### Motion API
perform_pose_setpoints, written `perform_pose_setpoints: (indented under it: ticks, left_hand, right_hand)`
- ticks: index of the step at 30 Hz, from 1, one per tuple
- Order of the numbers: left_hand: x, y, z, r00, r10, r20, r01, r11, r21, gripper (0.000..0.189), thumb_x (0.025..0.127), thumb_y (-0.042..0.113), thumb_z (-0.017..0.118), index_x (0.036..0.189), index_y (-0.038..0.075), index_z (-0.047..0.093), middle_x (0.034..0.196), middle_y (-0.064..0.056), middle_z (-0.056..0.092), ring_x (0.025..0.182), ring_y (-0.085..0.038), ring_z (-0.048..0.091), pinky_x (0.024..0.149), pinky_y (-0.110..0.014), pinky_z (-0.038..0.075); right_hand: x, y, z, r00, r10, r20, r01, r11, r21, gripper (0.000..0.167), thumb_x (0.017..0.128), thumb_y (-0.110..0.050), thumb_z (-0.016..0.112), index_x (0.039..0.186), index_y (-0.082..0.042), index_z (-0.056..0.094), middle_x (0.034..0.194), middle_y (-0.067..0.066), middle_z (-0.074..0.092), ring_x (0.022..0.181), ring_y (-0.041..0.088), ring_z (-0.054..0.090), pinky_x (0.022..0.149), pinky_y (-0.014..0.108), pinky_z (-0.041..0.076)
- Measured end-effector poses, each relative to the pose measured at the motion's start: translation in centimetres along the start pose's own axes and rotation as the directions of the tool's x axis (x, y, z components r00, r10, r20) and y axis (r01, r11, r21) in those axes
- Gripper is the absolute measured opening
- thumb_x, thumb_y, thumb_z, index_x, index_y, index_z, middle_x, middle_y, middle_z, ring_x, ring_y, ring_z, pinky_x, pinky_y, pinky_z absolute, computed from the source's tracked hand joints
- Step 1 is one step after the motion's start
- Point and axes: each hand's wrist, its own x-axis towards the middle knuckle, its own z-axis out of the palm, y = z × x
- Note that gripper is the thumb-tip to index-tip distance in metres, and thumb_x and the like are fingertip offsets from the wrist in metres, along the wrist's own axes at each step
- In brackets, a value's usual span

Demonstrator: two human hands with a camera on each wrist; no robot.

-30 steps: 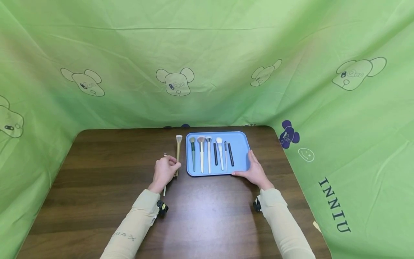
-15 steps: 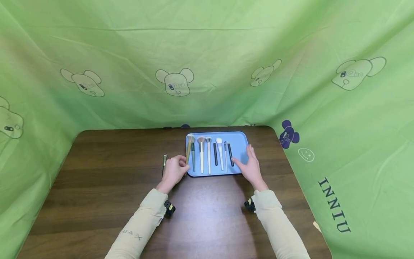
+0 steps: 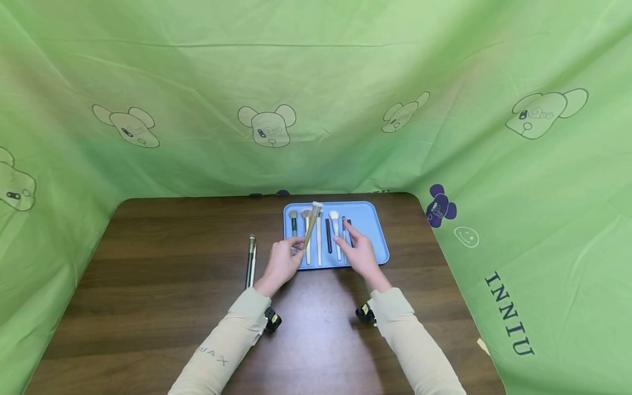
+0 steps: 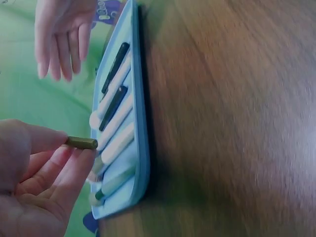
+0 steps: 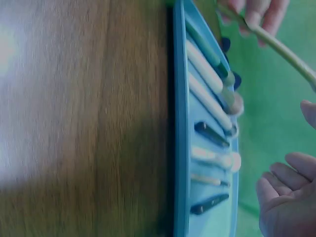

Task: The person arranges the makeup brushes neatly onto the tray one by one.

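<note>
One gold brush [image 3: 311,226] pinched by left hand [image 3: 284,260]; right hand [image 3: 361,254] over tray [image 3: 371,225].

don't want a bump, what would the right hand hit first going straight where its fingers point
Probably the gold-handled makeup brush pinched in the left hand, as the right hand points forward and left. Depth is unclear, so it might pass beyond the bristles.

Brushes [image 5: 205,66] in blue tray [image 5: 182,128], left hand [image 5: 260,16] holding perhaps another brush [image 5: 281,49], right hand [image 5: 290,200] nearby
</note>
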Motion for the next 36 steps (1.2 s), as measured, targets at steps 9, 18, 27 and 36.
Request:
perform_pose_setpoints:
  ticks: [9,18,27,36]
  left_hand:
    - [0.1,0.8,1.5,1.0,0.021,0.008,-0.021,0.998,-0.057,0.015,0.089,-0.001,0.075,0.104,-0.001,0.074,0.092,-0.011,0.075,0.08,-0.021,0.073,0.07,-0.03,0.059]
    - [0.3,1.1,2.3,0.997,0.059,0.055,-0.054,0.995,-0.086,0.016,0.093,-0.001,0.07,0.108,-0.003,0.072,0.095,-0.014,0.075,0.084,-0.023,0.073,0.073,-0.029,0.059]
    - [0.2,0.8,2.5,0.997,0.044,0.069,-0.04,0.997,-0.06,0.015,0.092,0.003,0.073,0.106,-0.001,0.073,0.092,-0.011,0.075,0.082,-0.019,0.072,0.071,-0.026,0.058]
    - [0.0,-0.2,1.0,0.999,0.0,0.043,-0.003,0.998,0.067,0.063,0.08,0.02,0.09,0.132,-0.002,0.061,0.131,-0.021,0.063,0.122,-0.036,0.059,0.102,-0.046,0.047]
  right_hand:
    - [-0.4,-1.4,2.0,0.998,-0.012,0.056,0.005,0.99,0.139,0.042,0.101,-0.019,0.067,0.137,0.003,0.06,0.139,0.016,0.06,0.127,0.034,0.057,0.103,0.037,0.047]
    - [-0.3,-1.8,3.2,1.0,-0.01,-0.017,0.013,0.98,0.199,0.035,0.098,-0.01,0.069,0.128,0.007,0.065,0.119,0.021,0.069,0.113,0.034,0.066,0.096,0.037,0.053]
    - [-0.3,-2.0,3.7,0.997,0.014,-0.077,0.007,0.964,0.265,0.031,0.095,-0.004,0.072,0.123,0.008,0.067,0.104,0.019,0.074,0.1,0.032,0.071,0.086,0.029,0.056]
    - [-0.1,-2.0,3.2,0.995,0.076,-0.064,-0.047,0.923,0.382,0.034,0.095,0.002,0.069,0.127,0.012,0.062,0.108,0.027,0.07,0.091,0.035,0.073,0.076,0.034,0.06]
